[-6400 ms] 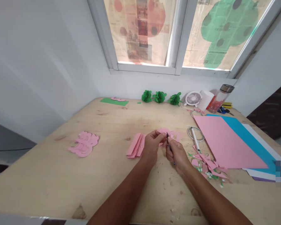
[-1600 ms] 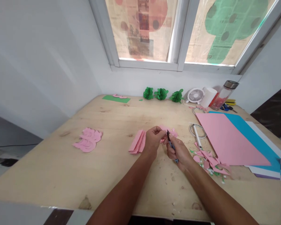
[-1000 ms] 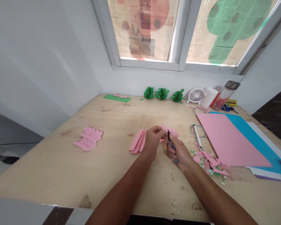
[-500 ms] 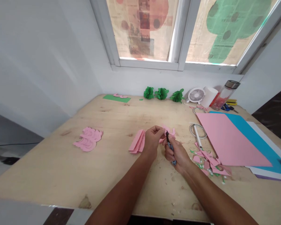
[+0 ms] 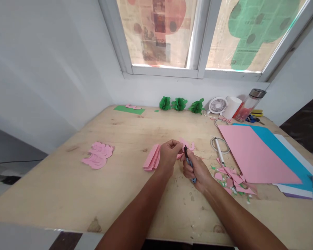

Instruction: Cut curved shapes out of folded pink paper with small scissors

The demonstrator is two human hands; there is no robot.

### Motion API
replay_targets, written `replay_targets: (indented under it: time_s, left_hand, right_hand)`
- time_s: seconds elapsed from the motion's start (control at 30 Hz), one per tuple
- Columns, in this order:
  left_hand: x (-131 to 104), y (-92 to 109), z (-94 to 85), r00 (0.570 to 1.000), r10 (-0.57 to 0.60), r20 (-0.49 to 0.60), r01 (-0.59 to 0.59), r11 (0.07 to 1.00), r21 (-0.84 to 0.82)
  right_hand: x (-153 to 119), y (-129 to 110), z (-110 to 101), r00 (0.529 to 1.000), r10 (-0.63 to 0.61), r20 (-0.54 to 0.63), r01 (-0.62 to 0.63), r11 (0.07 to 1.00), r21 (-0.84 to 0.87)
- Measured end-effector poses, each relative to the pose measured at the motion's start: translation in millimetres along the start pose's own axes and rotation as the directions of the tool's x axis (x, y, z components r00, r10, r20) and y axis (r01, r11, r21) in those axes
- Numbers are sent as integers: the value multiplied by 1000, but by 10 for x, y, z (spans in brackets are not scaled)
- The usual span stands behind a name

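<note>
My right hand [image 5: 197,169] is closed around scissors [image 5: 187,161] with dark blades and a blue-grey handle. The blades point up and away, touching a small pink paper piece [image 5: 184,146]. My left hand [image 5: 170,151] pinches that piece between thumb and fingertips, right beside the blade tips; much of it is hidden by the fingers. Curved pink cut-outs [image 5: 192,146] lie on the table just behind the hands. Folded pink paper strips [image 5: 151,159] rest to the left of my left hand.
A pile of pink scalloped cut-outs [image 5: 98,154] lies on the left. Scraps [image 5: 233,180], a white pen [image 5: 219,151] and large coloured sheets [image 5: 258,156] are on the right. Green paper shapes [image 5: 179,103], a fan [image 5: 217,105] and a glass bottle [image 5: 250,106] stand along the wall.
The view has shifted very slightly. Both hands stay in nearly the same place, with the scissors at the pink paper piece.
</note>
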State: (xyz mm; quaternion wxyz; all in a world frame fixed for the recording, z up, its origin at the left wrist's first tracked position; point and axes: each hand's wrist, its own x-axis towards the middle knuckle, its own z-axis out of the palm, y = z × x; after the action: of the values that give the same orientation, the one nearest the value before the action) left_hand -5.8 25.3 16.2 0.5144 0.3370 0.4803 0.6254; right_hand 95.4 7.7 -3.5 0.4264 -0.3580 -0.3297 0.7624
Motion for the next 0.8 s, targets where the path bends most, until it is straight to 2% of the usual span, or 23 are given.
replay_targets:
  time_s: [0.57,0.8]
  left_hand:
    - [49,-21,-61,1000,-5,17,5,1000,8]
    - [52,-16,-77,998,-29,57,29,999,-12]
  right_hand:
    - [-1,3,-8,999,26,24,-27,999,17]
    - [0,17,-6,999,27,24,-28,999,21]
